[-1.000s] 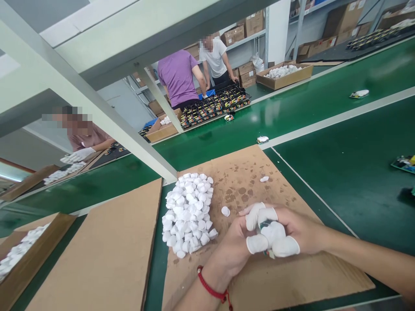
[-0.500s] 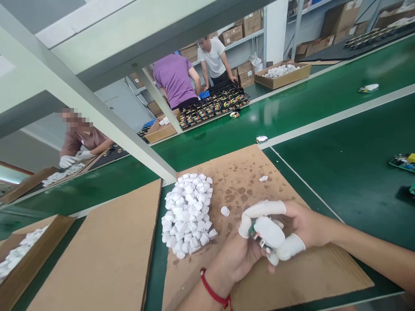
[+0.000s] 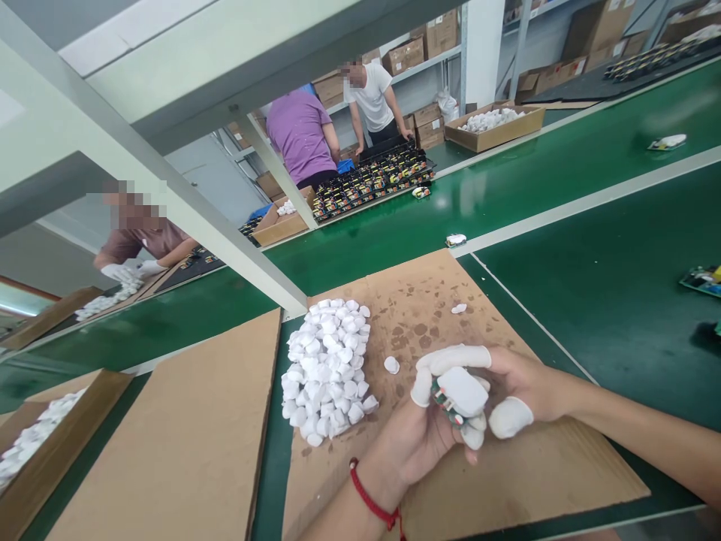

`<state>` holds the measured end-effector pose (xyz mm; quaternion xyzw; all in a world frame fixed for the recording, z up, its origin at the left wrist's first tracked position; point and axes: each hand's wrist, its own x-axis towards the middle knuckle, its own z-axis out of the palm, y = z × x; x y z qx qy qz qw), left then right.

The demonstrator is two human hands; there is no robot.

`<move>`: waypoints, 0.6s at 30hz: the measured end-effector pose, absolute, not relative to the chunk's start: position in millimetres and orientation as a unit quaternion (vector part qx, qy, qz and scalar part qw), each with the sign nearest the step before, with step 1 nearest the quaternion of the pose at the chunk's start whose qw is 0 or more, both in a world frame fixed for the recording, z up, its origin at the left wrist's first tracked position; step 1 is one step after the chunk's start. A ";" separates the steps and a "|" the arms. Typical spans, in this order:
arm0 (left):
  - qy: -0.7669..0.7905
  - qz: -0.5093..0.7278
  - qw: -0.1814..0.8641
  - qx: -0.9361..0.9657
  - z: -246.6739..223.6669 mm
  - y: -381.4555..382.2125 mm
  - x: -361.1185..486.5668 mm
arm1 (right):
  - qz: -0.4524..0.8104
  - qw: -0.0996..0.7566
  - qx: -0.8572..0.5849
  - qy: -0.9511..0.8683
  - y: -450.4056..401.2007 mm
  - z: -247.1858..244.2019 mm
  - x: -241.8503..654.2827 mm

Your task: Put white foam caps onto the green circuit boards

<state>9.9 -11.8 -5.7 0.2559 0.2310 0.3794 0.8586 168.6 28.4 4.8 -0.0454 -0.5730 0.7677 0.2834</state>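
My left hand (image 3: 420, 443), wearing a red braided bracelet (image 3: 372, 496), is closed around a small green circuit board (image 3: 444, 402) from below. A white rounded pad (image 3: 463, 391) lies over the board's upper face. My right hand (image 3: 507, 383) has white finger cots. Its long fingers arch over the board's far side and seem to touch the left edge, while its thumb stands off to the right, apart from the board. Left of my hands, a heap of white pads (image 3: 327, 368) covers part of the cardboard sheet (image 3: 507, 481). Two loose white pads (image 3: 391, 365) lie on the cardboard.
Beyond the cardboard runs a green conveyor belt (image 3: 360, 252) carrying a few boards with white pads. A slanted metal post (image 3: 225, 240) stands at left. Across the belt are several people, trays of boards (image 3: 372, 180) and boxes (image 3: 496, 135). More boards (image 3: 701, 279) lie at right.
My right thumb has drawn away from the pad and board. The board has tilted slightly in my left hand. Boards on the belt have shifted to the right.
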 end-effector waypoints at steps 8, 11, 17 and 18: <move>0.210 0.398 0.849 0.277 -2.2 -13.8 8.8 | 0.640 0.273 -0.112 -0.709 23.2 12.8 170.2; 0.218 0.443 0.821 0.287 5.8 -12.0 7.6 | 0.551 0.316 -0.157 -0.756 26.1 7.2 171.0; 0.313 0.483 0.753 0.318 11.9 -10.2 8.7 | 0.233 0.397 -0.206 -0.864 31.9 -10.4 173.4; 0.322 0.481 0.747 0.328 11.7 -10.6 9.2 | 0.216 0.386 -0.212 -0.872 31.3 -11.0 172.8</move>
